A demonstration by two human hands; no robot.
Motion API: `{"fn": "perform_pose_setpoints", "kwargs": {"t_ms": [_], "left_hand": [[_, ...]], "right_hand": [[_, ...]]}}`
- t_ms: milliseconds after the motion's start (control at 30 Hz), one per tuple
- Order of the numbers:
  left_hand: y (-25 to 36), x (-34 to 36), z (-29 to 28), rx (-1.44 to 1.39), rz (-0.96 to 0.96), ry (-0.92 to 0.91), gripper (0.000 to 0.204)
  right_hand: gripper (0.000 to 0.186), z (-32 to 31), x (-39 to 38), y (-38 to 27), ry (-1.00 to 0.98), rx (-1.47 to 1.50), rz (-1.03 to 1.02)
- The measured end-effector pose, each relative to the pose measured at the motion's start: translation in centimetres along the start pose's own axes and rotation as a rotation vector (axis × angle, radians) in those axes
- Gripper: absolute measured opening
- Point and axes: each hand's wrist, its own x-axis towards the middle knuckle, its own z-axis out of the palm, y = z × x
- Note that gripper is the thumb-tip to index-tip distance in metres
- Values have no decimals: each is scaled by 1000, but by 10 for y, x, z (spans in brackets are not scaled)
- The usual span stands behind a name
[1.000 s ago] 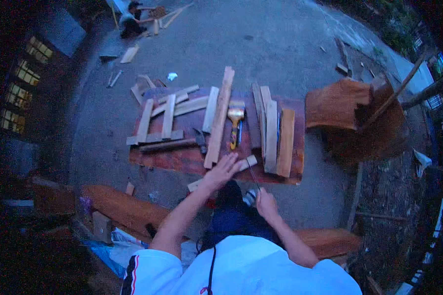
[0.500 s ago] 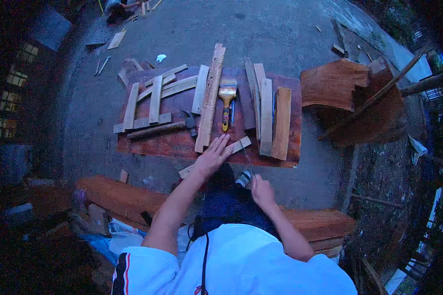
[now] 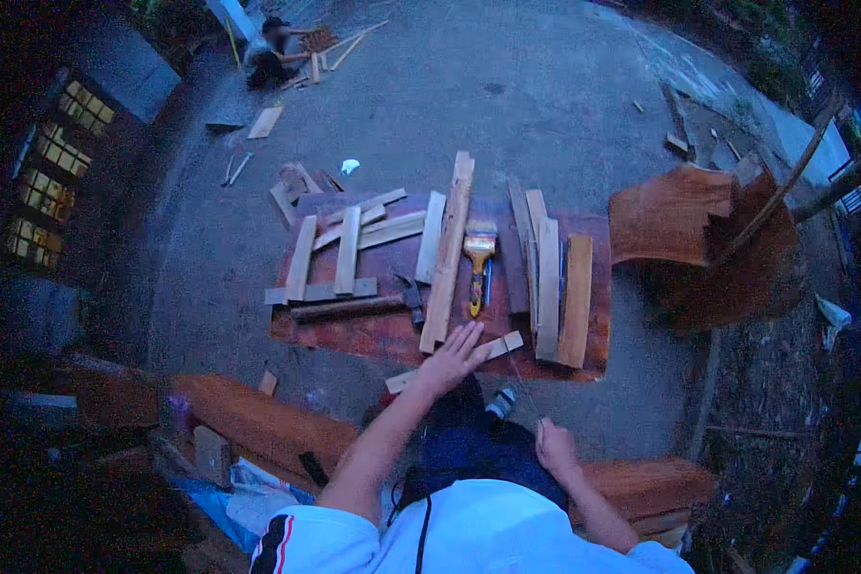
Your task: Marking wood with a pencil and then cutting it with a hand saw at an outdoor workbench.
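Observation:
My left hand point(image 3: 454, 362) lies flat with fingers stretched over a short pale wood strip point(image 3: 514, 341) at the near edge of the low reddish-brown table point(image 3: 383, 344). In my right hand point(image 3: 557, 446), closed and lower right of the strip, is a thin saw-like blade point(image 3: 523, 385); it slants up to the strip's right end. Just beyond my left fingers are a long rough wood bar point(image 3: 448, 253) and a wide paintbrush point(image 3: 476, 277) with a yellow and black handle. A claw hammer point(image 3: 349, 307) rests farther left.
Several pale slats point(image 3: 346, 249) lie on the table's left half; upright-lying boards point(image 3: 575, 301) fill its right. A large curved brown wood slab point(image 3: 670, 215) stands right of it. Long brown timbers point(image 3: 258, 411) flank me. Far off, a person point(image 3: 268, 62) crouches beside wood pieces.
The whole view has shifted, so the table sits lower and farther right in it. My right hand has drawn back slightly from the strip with the blade; my left hand stays on the wood.

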Motion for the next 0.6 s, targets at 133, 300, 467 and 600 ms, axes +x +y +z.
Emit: {"fn": "perform_pose_setpoints", "kwargs": {"t_ms": [133,300,467,600], "left_hand": [[-2,6,-9,54,-5,-35,59],[-6,1,-3,88,35,13,59],[-2,9,-6,111,11,-22,59],[-4,7,-6,122,30,4,58]], "right_hand": [[29,5,22,-15,22,51,-35],[27,0,1,-1,-25,40,-35],[33,-5,31,-18,-54,54,21],[35,4,3,7,-71,28,-4]]}}
